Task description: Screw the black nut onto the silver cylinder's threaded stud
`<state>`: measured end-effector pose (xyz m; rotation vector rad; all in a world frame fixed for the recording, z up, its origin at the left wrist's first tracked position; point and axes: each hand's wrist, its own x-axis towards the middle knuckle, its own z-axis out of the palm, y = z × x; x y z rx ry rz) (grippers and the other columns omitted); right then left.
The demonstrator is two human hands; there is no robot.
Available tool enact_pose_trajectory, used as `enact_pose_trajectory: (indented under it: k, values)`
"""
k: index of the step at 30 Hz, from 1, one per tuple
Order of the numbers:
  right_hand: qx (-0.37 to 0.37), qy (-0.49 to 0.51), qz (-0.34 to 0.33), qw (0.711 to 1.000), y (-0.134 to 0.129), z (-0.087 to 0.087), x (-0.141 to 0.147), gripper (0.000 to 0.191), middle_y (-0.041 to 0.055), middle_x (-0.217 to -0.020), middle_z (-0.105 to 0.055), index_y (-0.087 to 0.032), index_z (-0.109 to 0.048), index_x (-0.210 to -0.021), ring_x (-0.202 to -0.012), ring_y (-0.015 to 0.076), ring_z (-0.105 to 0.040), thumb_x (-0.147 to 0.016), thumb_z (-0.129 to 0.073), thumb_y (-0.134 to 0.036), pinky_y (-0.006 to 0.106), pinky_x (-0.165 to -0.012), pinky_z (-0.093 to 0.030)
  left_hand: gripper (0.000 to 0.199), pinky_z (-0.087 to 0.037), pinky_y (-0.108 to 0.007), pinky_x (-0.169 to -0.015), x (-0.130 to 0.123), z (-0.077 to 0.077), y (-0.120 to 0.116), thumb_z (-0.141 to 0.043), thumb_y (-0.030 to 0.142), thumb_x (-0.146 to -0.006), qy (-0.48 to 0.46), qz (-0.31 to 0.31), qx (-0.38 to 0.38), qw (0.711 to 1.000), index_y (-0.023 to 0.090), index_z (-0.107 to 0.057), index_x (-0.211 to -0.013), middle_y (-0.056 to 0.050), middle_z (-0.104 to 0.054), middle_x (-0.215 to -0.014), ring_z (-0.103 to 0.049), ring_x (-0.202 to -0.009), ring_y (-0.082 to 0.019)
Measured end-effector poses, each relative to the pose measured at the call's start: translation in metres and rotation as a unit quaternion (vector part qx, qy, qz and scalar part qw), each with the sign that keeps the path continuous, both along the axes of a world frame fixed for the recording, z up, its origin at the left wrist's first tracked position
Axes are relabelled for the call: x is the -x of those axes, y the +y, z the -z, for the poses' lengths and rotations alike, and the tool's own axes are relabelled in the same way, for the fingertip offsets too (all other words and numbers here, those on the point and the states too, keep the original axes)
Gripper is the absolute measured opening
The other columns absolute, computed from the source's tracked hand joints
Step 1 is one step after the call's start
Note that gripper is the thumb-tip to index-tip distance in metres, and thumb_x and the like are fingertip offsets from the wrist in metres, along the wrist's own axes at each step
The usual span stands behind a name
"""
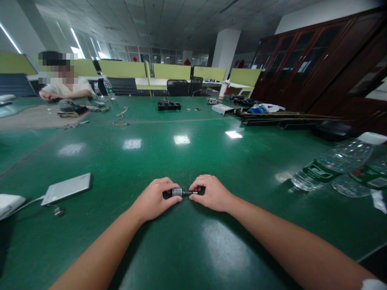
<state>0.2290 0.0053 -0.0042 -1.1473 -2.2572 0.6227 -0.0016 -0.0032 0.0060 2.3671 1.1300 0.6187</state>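
The two bare forearms reach in from the lower corners over a glossy green tabletop (pixel 169 245), and the hands meet near the middle, just apart from each other. The left hand (pixel 156 198) pinches a small metal cylinder (pixel 177 192) between thumb and fingers, its thumb along the near side. From the cylinder's right end a thin dark shaft (pixel 186 193) runs in line toward the right hand (pixel 213 194), whose thumb and fingers pinch its far end. The part thus lies level between the hands, bridging the narrow gap, with the shaft's middle bare; whether cylinder and shaft are one piece cannot be told.

Well to the left, a flat silver slab (pixel 68 188) lies on the table, a white cable (pixel 36 200) leading from it toward a white block (pixel 10 204); a small metal piece (pixel 59 211) sits just beside its near edge. Well to the right, two clear plastic bottles (pixel 323 171) with green labels stand side by side.

Farther off are a curled cord (pixel 120 117), a black compartmented tray (pixel 169 105) and, at right, a stack of long dark strips (pixel 272 119). Across the table at left sits a co-worker (pixel 68 87) in a light top.
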Motion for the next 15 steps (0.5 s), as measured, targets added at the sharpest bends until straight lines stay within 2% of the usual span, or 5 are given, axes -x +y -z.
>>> enact_pose_trajectory:
  k: [15]
  values:
    - [-0.015, -0.012, 0.006, 1.000, 0.0047, 0.0021, -0.0036, 0.010, -0.0005, -0.074, -0.069, -0.020, -0.074, -0.078, -0.073, 0.0144, -0.060, -0.069, -0.079, -0.018, 0.029, -0.074, -0.042, 0.020, -0.046, -0.028, -0.077, -0.0005, -0.0005, 0.0000, -0.067, 0.034, -0.087, -0.008, -0.002, 0.005, 1.000, 0.022, -0.073, -0.102, -0.004, -0.067, -0.091, -0.061, -0.083, -0.018]
